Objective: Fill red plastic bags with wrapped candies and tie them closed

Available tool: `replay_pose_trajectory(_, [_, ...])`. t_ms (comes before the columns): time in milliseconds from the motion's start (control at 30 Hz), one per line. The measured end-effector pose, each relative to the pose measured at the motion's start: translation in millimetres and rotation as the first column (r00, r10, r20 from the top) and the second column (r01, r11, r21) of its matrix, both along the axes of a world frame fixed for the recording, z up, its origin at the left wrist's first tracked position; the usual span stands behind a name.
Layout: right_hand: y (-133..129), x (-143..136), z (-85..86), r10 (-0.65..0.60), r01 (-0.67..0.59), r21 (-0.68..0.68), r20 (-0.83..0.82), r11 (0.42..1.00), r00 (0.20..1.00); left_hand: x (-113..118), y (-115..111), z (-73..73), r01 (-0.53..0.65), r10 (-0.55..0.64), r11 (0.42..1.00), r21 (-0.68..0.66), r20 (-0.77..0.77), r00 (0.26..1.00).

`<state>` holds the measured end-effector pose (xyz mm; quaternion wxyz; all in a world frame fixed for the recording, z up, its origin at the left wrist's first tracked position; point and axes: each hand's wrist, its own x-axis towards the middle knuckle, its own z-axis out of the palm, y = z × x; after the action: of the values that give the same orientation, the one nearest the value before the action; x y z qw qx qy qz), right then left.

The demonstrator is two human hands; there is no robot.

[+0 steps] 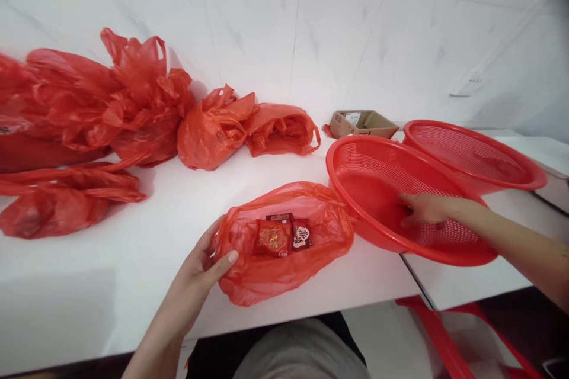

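Observation:
An opened red plastic bag (249, 272) lies on the table in front of me, its mouth spread wide. Inside it are a red packet with gold print (274, 238) and a dark red packet with a white label (301, 235), with another dark packet edge behind them. My left hand (207, 260) grips the bag's left rim, thumb on the near side. To the right, my right hand (429, 210) reaches down into a red perforated basket (373, 157). Its fingers look apart, slightly blurred, and I see nothing held. The basket touches the bag's right end.
Several filled red plastic bags (144, 106) line the back left along the tiled wall. A small cardboard box (364, 121) stands behind the baskets. Another red basket (471, 148) sits at the back right. A red stool (438, 331) is below the table edge.

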<state>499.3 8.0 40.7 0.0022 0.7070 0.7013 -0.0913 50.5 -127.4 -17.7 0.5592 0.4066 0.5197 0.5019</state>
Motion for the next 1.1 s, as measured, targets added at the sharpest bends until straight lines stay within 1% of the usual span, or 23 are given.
replay_pose_trajectory(33, [0.3,6.3,-8.3,0.025,-0.025,-0.127,0.003,0.992,1.000,0.6,-0.7,0.9,-0.007,0.007,1.000,-0.005,-0.007,1.000])
replay_pose_trajectory(67, [0.6,9.6,-14.3,0.055,-0.051,-0.246,0.008,0.968,0.998,1.1,-1.3,1.7,-0.017,0.017,1.000,-0.017,-0.015,1.000])
replay_pose_trajectory(100, [1.3,10.7,-18.1,0.080,-0.070,-0.333,0.016,0.940,0.997,1.5,-1.8,2.2,-0.028,0.028,0.999,-0.034,-0.023,0.999])
replay_pose_trajectory(133, [2.7,10.5,-20.2,0.085,-0.067,-0.360,0.034,0.931,0.996,1.4,-2.2,2.3,-0.042,0.041,0.998,-0.053,-0.032,0.999])
replay_pose_trajectory(200, [7.7,9.0,-20.5,0.074,-0.045,-0.369,0.066,0.928,0.995,-0.3,-3.1,1.2,-0.067,0.062,0.994,-0.082,-0.058,0.996])
replay_pose_trajectory(300, [17.3,6.6,-11.4,0.061,-0.028,-0.375,0.078,0.927,0.995,-8.2,-5.2,-3.3,-0.063,0.050,0.992,-0.114,-0.114,0.992])
replay_pose_trajectory(367, [19.1,-0.5,3.7,0.072,-0.061,-0.306,0.025,0.950,0.997,-14.9,-6.7,-6.0,-0.031,0.011,0.990,-0.138,-0.140,0.990])
replay_pose_trajectory(400, [16.7,-8.1,14.2,0.090,-0.092,-0.234,-0.017,0.968,0.996,-17.5,-7.3,-6.5,-0.014,-0.007,0.990,-0.143,-0.145,0.989])
replay_pose_trajectory(433, [11.7,-19.2,26.4,0.119,-0.126,-0.133,-0.063,0.983,0.991,-18.9,-7.8,-6.2,-0.003,-0.018,0.990,-0.141,-0.147,0.989])
replay_pose_trajectory(467, [4.0,-33.9,39.3,0.163,-0.165,-0.012,-0.110,0.986,0.981,-19.0,-8.0,-5.1,0.004,-0.024,0.991,-0.136,-0.145,0.989])
replay_pose_trajectory(533, [-17.8,-72.3,63.3,0.245,-0.211,0.208,-0.151,0.955,0.958,-15.3,-8.2,-1.4,0.013,-0.029,0.992,-0.122,-0.128,0.991])
replay_pose_trajectory(567, [-29.9,-94.1,72.2,0.292,-0.238,0.277,-0.176,0.931,0.940,-12.2,-8.2,0.8,0.011,-0.024,0.993,-0.114,-0.113,0.993])
replay_pose_trajectory(600, [-41.5,-115.7,77.8,0.357,-0.289,0.305,-0.198,0.907,0.913,-8.8,-8.4,2.8,0.004,-0.014,0.994,-0.105,-0.094,0.995])
replay_pose_trajectory(633, [-51.4,-135.9,79.6,0.423,-0.352,0.308,-0.205,0.884,0.883,-5.6,-8.7,4.7,-0.007,-0.001,0.995,-0.097,-0.074,0.997])
replay_pose_trajectory(667, [-58.9,-153.4,77.9,0.489,-0.428,0.285,-0.196,0.858,0.850,-3.0,-9.3,6.3,-0.022,0.017,0.996,-0.089,-0.053,0.998])
replay_pose_trajectory(700, [-63.4,-167.3,73.0,0.545,-0.499,0.258,-0.152,0.827,0.824,-1.2,-10.2,7.7,-0.041,0.039,0.996,-0.082,-0.030,0.999])
replay_pose_trajectory(767, [-64.0,-183.1,57.5,0.601,-0.576,0.229,-0.054,0.785,0.798,-0.2,-12.8,10.3,-0.068,0.070,0.995,-0.078,0.024,0.997])
replay_pose_trajectory(833, [-56.8,-185.6,40.6,0.594,-0.576,0.247,0.001,0.779,0.804,-1.7,-15.9,13.3,-0.087,0.094,0.993,-0.077,0.092,0.991])
replay_pose_trajectory(933, [-42.3,-179.5,22.4,0.577,-0.537,0.306,-0.052,0.786,0.815,-5.6,-19.1,18.4,-0.112,0.123,0.991,-0.074,0.169,0.978])
replay_pose_trajectory(1033, [-30.2,-180.4,15.9,0.568,-0.512,0.330,-0.099,0.793,0.817,-9.2,-17.2,23.3,-0.158,0.164,0.986,-0.049,0.161,0.973])
replay_pose_trajectory(1100, [-23.2,-186.4,20.9,0.547,-0.496,0.324,-0.085,0.806,0.833,-11.6,-12.4,27.1,-0.211,0.208,0.978,0.005,0.124,0.970])
